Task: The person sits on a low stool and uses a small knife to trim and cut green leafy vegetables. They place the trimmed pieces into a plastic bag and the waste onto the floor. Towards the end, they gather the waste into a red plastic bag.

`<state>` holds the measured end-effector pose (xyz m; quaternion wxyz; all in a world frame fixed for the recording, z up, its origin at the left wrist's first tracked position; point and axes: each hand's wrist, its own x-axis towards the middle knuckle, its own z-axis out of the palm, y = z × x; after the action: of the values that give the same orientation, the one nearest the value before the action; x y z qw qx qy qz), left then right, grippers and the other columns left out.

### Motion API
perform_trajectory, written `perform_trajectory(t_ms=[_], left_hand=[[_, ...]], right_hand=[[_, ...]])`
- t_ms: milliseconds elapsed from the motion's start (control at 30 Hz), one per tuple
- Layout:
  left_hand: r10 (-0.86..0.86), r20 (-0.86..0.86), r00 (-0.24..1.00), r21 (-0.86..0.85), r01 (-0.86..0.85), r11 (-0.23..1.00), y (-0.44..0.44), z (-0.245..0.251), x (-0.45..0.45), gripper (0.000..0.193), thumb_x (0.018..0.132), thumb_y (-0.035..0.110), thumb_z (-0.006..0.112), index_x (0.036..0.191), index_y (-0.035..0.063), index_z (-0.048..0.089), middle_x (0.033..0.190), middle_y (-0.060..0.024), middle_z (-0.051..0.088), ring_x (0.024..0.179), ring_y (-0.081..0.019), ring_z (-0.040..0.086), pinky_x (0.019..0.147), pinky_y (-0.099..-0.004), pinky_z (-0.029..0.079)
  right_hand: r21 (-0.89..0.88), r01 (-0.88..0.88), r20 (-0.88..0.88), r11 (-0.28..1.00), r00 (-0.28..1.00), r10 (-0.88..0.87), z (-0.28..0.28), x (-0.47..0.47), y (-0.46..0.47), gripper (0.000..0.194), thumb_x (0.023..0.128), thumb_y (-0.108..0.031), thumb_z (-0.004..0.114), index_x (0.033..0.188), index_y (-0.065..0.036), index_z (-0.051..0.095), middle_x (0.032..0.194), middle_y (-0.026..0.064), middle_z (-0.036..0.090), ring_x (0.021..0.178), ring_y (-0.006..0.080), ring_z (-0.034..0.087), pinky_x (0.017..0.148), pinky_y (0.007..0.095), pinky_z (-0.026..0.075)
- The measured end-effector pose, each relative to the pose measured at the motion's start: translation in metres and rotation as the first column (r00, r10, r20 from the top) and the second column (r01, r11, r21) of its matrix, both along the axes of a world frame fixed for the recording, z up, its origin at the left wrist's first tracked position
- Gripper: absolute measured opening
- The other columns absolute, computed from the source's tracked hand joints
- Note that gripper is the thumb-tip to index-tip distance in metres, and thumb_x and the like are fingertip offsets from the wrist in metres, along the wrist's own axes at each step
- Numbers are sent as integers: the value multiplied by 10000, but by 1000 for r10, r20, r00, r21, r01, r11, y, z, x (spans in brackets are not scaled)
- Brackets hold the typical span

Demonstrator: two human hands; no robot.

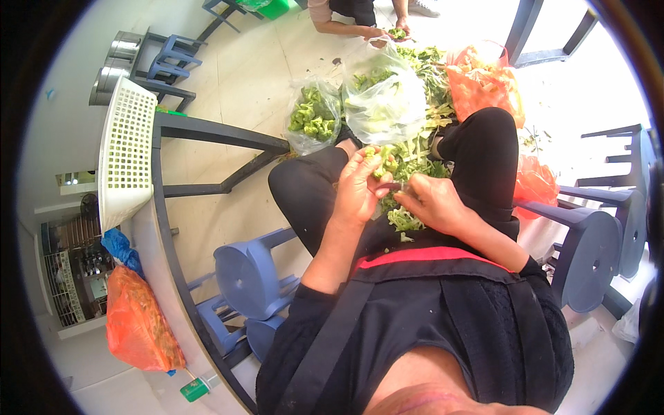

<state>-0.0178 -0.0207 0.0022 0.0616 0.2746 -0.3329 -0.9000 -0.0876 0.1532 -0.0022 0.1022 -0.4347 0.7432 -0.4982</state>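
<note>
My left hand (pixel 359 189) is raised over my lap and pinches a piece of green vegetable (pixel 383 160), probably broccoli or cauliflower. Close to its right, my right hand (pixel 433 202) is closed on a small dark-handled tool (pixel 390 185), perhaps a knife; its blade cannot be made out. Trimmed leaves and stalks (pixel 415 150) lie heaped between my legs, with bits on my dark apron. Beyond my hands stand a large clear plastic bag (pixel 384 104) of pale green pieces and a smaller clear bag (pixel 314 116) of green florets.
Another person's hands (pixel 381 35) hold a green floret at the top. A red bag (pixel 485 85) of trimmings stands right of the heap. Blue plastic stools (pixel 246 280) are at both sides. On the metal table at left are a white perforated basket (pixel 127 155) and an orange bag (pixel 140 321).
</note>
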Motion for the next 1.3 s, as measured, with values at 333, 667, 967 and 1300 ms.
perform_trajectory(t_ms=[333,667,967,1300], left_hand=[[-250,14,968,214,242,947,8,7,9,209,940,61,524,1143,28,562,984,-96,607,607,-102,458,394,-158,355],[-198,13,980,318,184,930,16,0,7,189,932,54,559,1121,54,554,979,-52,600,629,-136,499,454,-210,396],[167,150,975,-1,-168,986,10,-21,-6,182,933,31,562,1107,37,510,887,-97,577,668,-153,532,536,-280,466],[-241,-235,942,738,334,586,-4,-18,9,379,988,291,398,1177,6,560,843,-102,532,489,-109,472,325,-215,310]], right_hand=[[151,66,213,986,972,-98,-5,-32,-1,396,939,-347,605,793,8,507,706,249,565,707,453,561,569,481,416],[140,136,147,981,977,-156,-11,-25,0,362,936,-318,612,773,-11,510,662,222,553,650,423,579,543,463,431],[-63,-122,-148,991,983,112,10,8,-1,343,836,-296,721,719,-56,506,638,143,562,561,328,597,494,411,470],[101,70,310,992,945,-98,11,-31,4,312,951,-242,613,816,29,538,696,196,602,583,327,574,545,380,442]])
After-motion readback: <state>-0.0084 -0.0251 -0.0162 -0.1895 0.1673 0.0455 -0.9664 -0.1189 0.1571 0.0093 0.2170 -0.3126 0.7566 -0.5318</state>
